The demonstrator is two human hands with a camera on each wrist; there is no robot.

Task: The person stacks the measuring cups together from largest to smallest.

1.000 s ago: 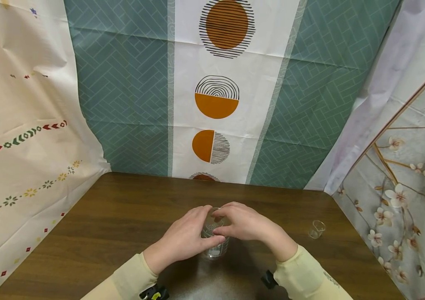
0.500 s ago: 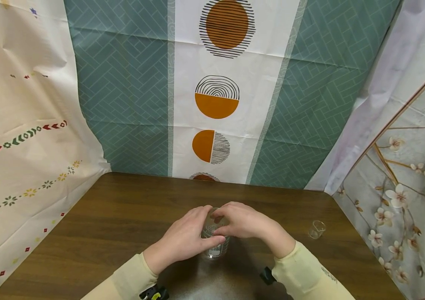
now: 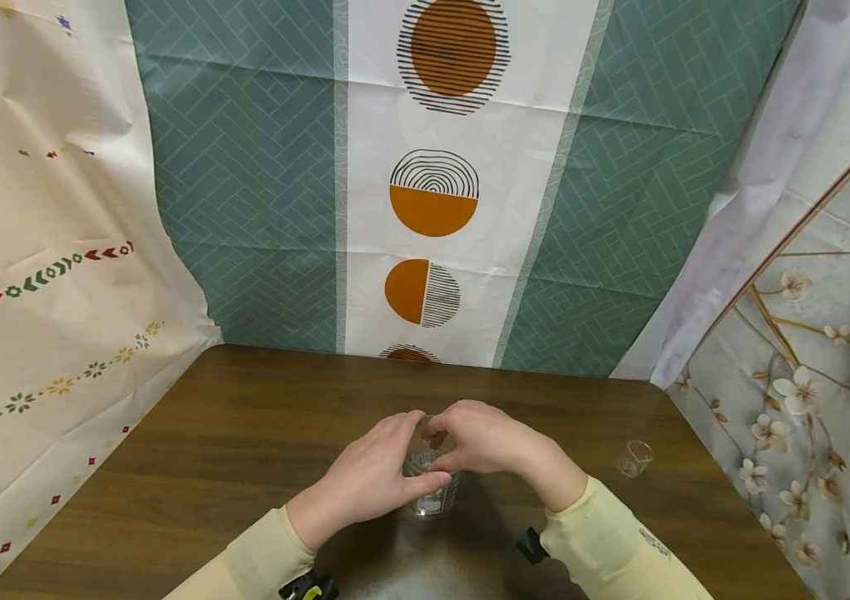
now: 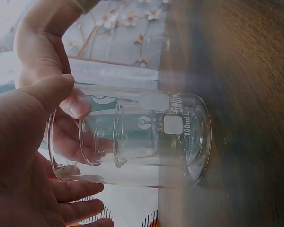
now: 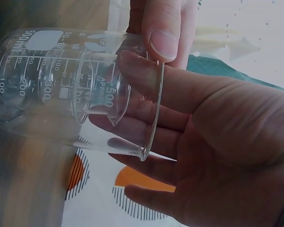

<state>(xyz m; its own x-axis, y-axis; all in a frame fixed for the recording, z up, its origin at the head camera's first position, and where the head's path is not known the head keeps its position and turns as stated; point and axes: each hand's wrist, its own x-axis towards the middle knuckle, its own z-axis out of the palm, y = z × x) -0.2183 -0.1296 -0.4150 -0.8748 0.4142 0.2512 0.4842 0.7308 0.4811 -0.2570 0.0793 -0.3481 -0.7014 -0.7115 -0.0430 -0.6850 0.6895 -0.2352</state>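
Left hand point(image 3: 365, 475) clamped on the large beaker point(image 4: 154, 101), thumb one side, fingers the other, near the rim. Right hand point(image 3: 488, 442) reaching into the mouth, thumb and fingers pinching the inner beaker point(image 4: 141, 135) nested inside. Two rims visible in there. Large beaker sits upright on the wood-look counter point(image 3: 260, 433). Small beaker point(image 3: 634, 459) on the counter, well apart, toward the right edge. Backdrop cloth point(image 3: 267, 208) behind, green and white.
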